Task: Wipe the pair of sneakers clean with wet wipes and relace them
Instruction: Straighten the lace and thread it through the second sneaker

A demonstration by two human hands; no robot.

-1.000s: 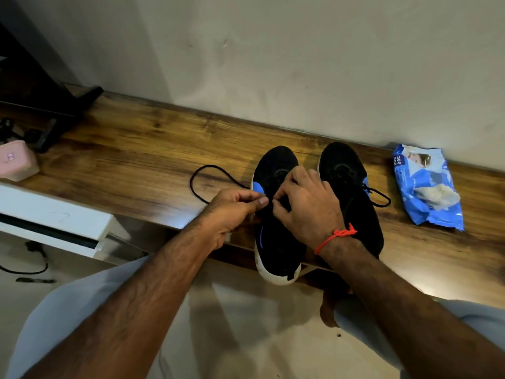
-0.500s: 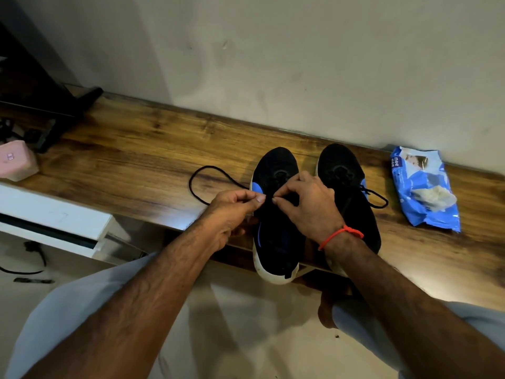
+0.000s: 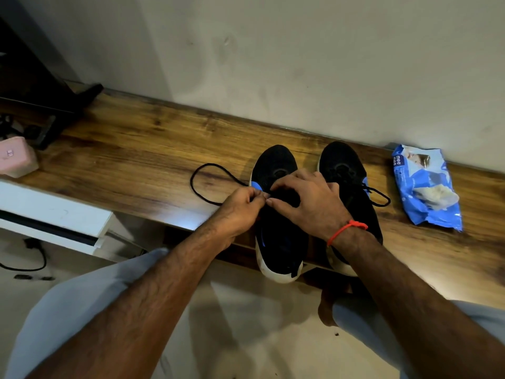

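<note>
Black knit covers both sneakers, which stand side by side on a wooden shelf [image 3: 153,149], toes toward the far wall, heels overhanging the near edge.

Head view. The left shoe [image 3: 276,165] has its throat hidden under both hands, so the eyelets and the state of the lacing there cannot be made out. The right shoe [image 3: 341,162] is partly covered by the right wrist and forearm; its heel is mostly hidden. The left hand [image 3: 240,212] sits at the left side of the left shoe's throat, thumb and forefinger pinched together on the lace [image 3: 202,170]; the pinch point itself is small and dark against the shoe. From there the lace runs out left in a loop lying on the shelf. The right hand [image 3: 306,203] lies over the same throat, thumb and forefinger meeting the left hand's fingertips, other fingers curled over the tongue; whether it holds the lace or only the shoe's edge cannot be told. A red thread band [image 3: 347,231] circles the right wrist. A second lace [image 3: 378,194] loops out from the right shoe's right side.

A blue wipes pack [image 3: 426,187] lies on the shelf right of the shoes, apart from them, with a white wipe showing at its opening. At far left a pink box [image 3: 16,157] is cut off by the frame edge, with dark items behind it too dim to identify.
</note>
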